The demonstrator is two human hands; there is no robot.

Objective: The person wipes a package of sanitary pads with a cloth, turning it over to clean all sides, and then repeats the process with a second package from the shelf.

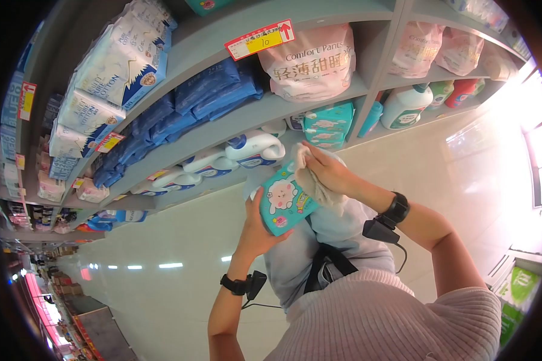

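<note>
The left hand has its fingers curled around the near-left side of the turquoise package; the right hand has a cloth bunched over its far-right side. The package hangs in the air before the shelving's lower front edge, printed face up, its long axis seemingly slanting from left palm toward cloth, that end covered.

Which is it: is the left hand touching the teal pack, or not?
Touching. The head view shows the left hand clasping the teal pack, with the thumb against its edge.
</note>
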